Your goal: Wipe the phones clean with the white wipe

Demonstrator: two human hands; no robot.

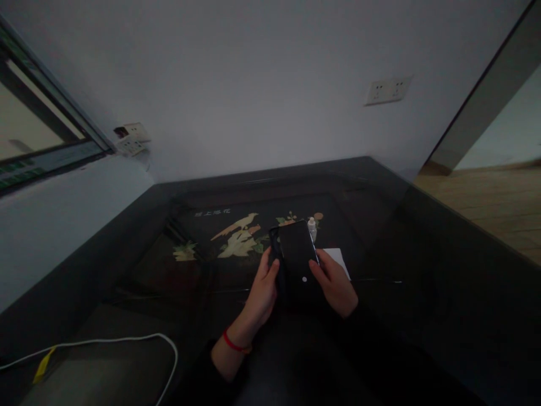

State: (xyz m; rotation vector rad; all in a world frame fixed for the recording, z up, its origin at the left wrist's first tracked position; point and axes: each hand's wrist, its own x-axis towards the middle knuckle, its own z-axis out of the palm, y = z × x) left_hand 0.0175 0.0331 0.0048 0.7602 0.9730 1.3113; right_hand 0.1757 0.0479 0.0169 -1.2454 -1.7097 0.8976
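A black smartphone (296, 245) is held upright over the dark table, its screen dark except for a small white dot near the bottom. My right hand (336, 282) grips its right edge, thumb on the front. Along the phone's left side shows a dark strip (275, 242), perhaps a case; its kind is hard to make out in the dim light. My left hand (265, 285), with a red band on the wrist, is closed around that side. Just behind the phone stands a small white-capped bottle (312, 225). Partly hidden by my right hand lies a white sheet or card (338, 259).
The dark glossy table (380, 237) bears a bird-and-flower picture (239, 242) and meets the wall at the back. A white cable (105, 340) with a yellow tag (43, 365) runs at lower left. Wall sockets (387, 90) are at upper right, with a window at left.
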